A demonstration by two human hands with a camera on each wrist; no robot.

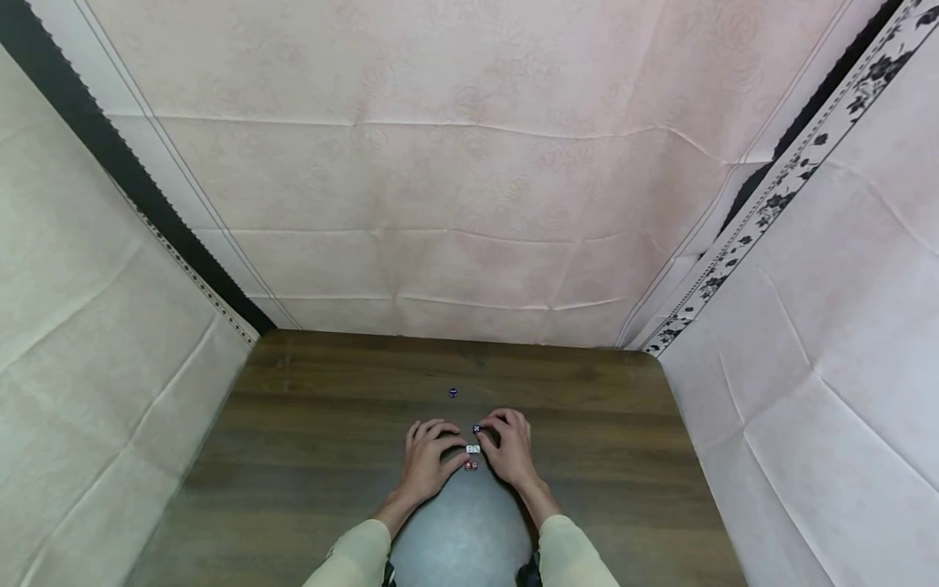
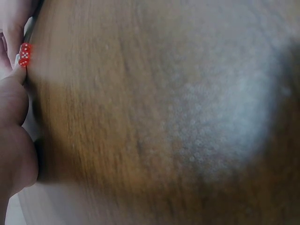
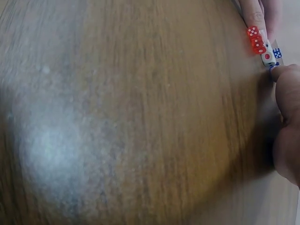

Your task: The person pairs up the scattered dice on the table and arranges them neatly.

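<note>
Two white dice (image 1: 473,449) sit side by side on the wooden table, with two red dice (image 1: 471,465) in a row just nearer the person. My left hand (image 1: 425,458) comes in from the left, its thumb and index fingertips pinching the left end of the white pair. From the other side my right hand (image 1: 511,447) pinches a blue die (image 1: 476,429) between thumb and index finger, just beyond the white dice. In the right wrist view the thumb partly hides this die, while the red dice (image 3: 256,40) show plainly beside the white die (image 3: 268,56).
Another blue die (image 1: 452,393) lies farther back on the brown wooden table (image 1: 330,391). Pale cloth hangs behind the table (image 1: 440,179) and along both sides. A bright reflection lies on the tabletop between the forearms.
</note>
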